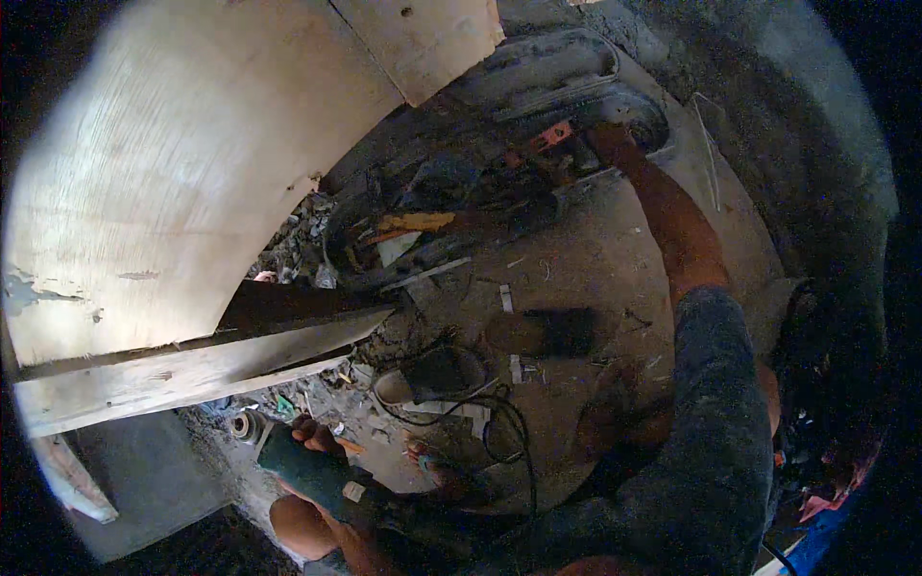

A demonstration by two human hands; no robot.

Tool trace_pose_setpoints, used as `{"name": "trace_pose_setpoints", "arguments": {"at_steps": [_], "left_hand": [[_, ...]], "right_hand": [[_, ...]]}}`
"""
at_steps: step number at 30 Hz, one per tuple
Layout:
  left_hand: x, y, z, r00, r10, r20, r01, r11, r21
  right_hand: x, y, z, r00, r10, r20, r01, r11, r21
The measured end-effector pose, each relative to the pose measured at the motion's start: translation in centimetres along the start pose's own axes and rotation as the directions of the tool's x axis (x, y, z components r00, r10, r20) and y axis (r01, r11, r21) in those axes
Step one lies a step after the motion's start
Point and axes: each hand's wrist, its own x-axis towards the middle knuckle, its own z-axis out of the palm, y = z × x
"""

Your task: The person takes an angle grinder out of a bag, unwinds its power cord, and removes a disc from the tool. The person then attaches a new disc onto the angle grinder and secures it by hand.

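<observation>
At the lower left, my left hand (317, 437) is wrapped round the green body of an angle grinder (298, 463). Its metal head with the round spindle (248, 425) points to the left, and I see no disc on it. My right arm stretches far forward, and my right hand (613, 144) reaches down into an open dark tool case (657, 120) full of loose tools. Just left of that hand lies an orange-red piece with holes (552, 136). Shadow hides my right fingers, so whether they grip anything is unclear.
A large plywood sheet (163, 173) fills the upper left, above a long timber board (202, 379). A black cable (523, 442) loops over the floor beside a shoe (437, 374). Rubble (303, 230) lies under the wood. A dark block (562, 331) sits mid-floor.
</observation>
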Motion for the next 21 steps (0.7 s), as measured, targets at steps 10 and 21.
{"name": "trace_pose_setpoints", "arguments": {"at_steps": [10, 21], "left_hand": [[0.8, -0.7, 1.1, 0.992, 0.124, 0.005, -0.124, 0.985, 0.119], [-1.1, 0.8, 0.0, 0.966, 0.188, 0.177, -0.199, 0.979, 0.046]], "right_hand": [[1.6, 6.6, -8.5, 0.954, 0.058, 0.293, -0.247, 0.707, 0.663], [-0.7, 17.2, -33.7, 0.937, 0.130, 0.324, -0.349, 0.315, 0.882]]}}
